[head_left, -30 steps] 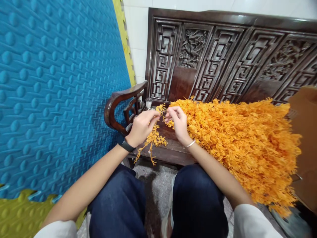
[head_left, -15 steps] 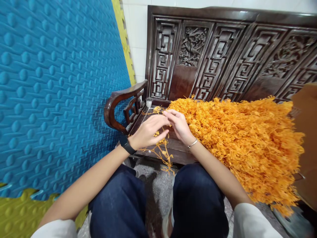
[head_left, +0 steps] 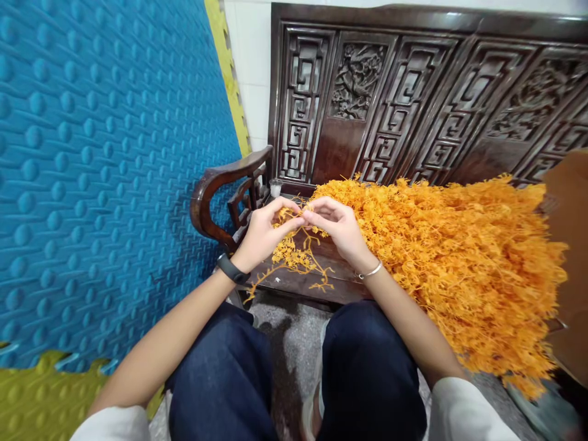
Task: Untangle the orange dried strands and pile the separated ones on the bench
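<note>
My left hand and my right hand meet fingertip to fingertip above the left end of a dark carved wooden bench. Both pinch thin orange plastic sprigs that hang down from the fingers over the seat edge. Right beside my right hand begins a large heap of the same orange plastic sprigs, which covers most of the seat. A black band sits on my left wrist and a silver bracelet on my right.
A blue studded foam mat with yellow edging stands on the left by the bench's curved armrest. A brown cardboard box is at the far right. My knees in dark trousers are below, over a speckled floor.
My hands dropped toward the seat half a second ago, then rose and came together again; the hanging orange sprigs swung from the left toward the middle and now spread wider below my fingers.
</note>
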`<state>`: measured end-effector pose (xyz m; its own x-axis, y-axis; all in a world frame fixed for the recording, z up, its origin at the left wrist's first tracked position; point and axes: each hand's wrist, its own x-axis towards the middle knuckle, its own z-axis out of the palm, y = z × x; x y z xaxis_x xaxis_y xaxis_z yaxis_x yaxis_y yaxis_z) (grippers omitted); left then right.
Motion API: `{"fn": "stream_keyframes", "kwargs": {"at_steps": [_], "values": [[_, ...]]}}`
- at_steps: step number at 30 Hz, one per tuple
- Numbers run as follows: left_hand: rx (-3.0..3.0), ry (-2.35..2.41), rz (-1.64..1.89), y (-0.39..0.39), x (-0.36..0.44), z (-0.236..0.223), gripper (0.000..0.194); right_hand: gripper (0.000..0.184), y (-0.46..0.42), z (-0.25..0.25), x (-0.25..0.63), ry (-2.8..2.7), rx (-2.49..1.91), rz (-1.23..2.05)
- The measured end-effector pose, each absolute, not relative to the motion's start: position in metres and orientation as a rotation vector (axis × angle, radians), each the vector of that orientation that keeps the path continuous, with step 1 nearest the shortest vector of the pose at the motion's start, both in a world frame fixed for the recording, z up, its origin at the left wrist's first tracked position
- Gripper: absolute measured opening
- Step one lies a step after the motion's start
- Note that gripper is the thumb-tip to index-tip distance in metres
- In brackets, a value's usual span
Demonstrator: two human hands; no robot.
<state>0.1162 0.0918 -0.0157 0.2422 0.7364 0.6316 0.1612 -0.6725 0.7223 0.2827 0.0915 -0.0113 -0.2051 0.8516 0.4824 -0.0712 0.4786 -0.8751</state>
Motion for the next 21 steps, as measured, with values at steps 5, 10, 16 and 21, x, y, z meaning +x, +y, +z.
{"fn": "stream_keyframes", "kwargs": {"at_steps": [5,10,16,21], "values": [[1.918,0.835,1.351,0.0916,0.1159,-0.0135,0.011,0.021,0.0923,-0.0096,0.2854,-1.596,-0.680,0.870],[1.937,0.805,1.217,0.0905,0.1161,-0.0122,0.012,0.026,0.0935,-0.0104,0.2865,-1.601,-0.728,0.893],[1.982,0.847,1.281,0.0910,0.1163,-0.0121,0.012,0.028,0.0927,-0.0092,0.2853,-1.600,-0.743,0.958],[2.071,0.894,1.404,0.0913,0.1162,-0.0157,0.012,0.027,0.0944,-0.0115,0.2873,-1.568,-0.786,1.075]]}}
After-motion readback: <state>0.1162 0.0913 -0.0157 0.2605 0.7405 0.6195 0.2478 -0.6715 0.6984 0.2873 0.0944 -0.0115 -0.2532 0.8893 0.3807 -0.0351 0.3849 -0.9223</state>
